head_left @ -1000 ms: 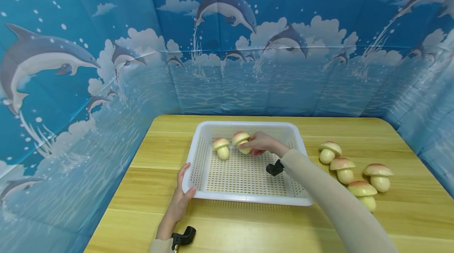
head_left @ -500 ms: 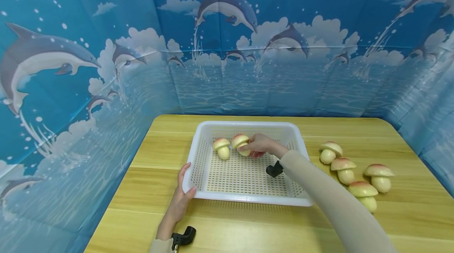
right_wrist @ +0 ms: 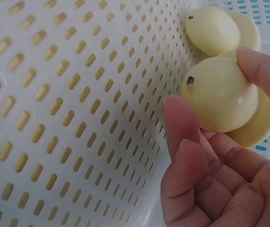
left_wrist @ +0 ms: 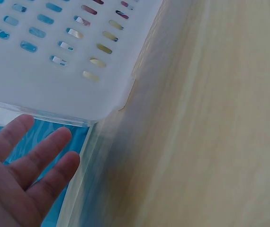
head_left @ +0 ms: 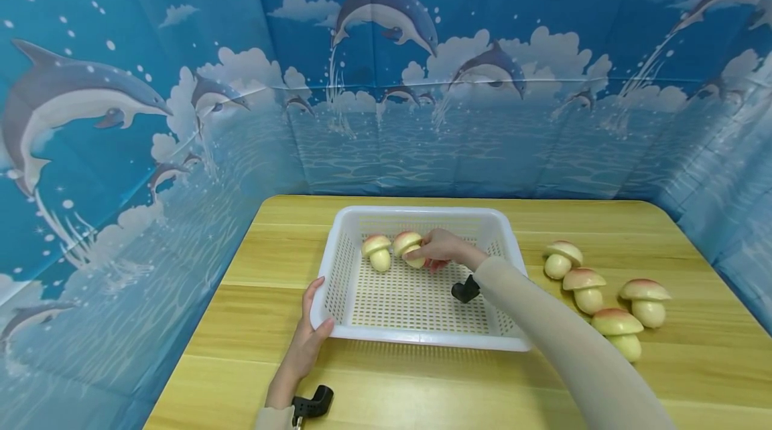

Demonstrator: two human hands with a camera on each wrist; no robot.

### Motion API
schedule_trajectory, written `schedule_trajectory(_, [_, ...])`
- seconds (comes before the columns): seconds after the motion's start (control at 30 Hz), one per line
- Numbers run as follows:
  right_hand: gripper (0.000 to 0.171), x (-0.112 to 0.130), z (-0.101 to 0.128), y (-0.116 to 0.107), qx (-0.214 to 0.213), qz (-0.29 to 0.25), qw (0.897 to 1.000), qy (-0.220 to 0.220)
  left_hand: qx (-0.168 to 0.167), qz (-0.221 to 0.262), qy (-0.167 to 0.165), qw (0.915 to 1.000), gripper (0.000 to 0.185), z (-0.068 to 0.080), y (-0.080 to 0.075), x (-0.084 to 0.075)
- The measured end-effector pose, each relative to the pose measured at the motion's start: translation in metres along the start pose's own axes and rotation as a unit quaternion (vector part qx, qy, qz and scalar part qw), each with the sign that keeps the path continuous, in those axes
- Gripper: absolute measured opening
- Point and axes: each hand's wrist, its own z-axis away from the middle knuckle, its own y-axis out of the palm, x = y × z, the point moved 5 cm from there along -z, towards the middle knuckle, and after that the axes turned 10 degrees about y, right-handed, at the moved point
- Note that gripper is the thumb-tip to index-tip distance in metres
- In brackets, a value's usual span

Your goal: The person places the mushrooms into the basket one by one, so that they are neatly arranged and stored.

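A white perforated plastic basket [head_left: 416, 335] stands on the wooden table. My left hand [head_left: 306, 343] holds its near left corner, thumb at the rim and fingers along the outside wall. Inside the basket, my right hand [head_left: 447, 246] grips a model mushroom [head_left: 407, 241] with a red-tinged cap and pale stem, close over the floor near the back. In the right wrist view, thumb and fingers are around its rounded stem [right_wrist: 220, 97], which has a dark spot at its end. A second mushroom [head_left: 377, 252] lies just left of it in the basket.
Several more mushrooms lie on the table [head_left: 712, 356] to the right of the basket, such as one mushroom [head_left: 562, 259] at the back and another mushroom [head_left: 617, 333] nearer. A blue dolphin-print curtain [head_left: 386, 149] hangs behind and at both sides.
My right hand has brought the held mushroom slightly down and left, closer to the one in the basket. The left hand stays at the basket corner.
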Motion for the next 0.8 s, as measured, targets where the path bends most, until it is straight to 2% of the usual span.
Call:
schedule_trajectory(0.4, [0.039,-0.0002,0.0004,0.0013,-0.006,0.006,1.000,0.010,-0.005,0.005,-0.013,0.9999,0.070,0.0007,-0.0007,0.0019])
schedule_trajectory(0.8, [0.042,-0.0030,-0.0030,0.0029,-0.017,0.023,1.000,0.012,0.001,-0.002,-0.002,1.0000,0.070,-0.0002,-0.0013,0.0001])
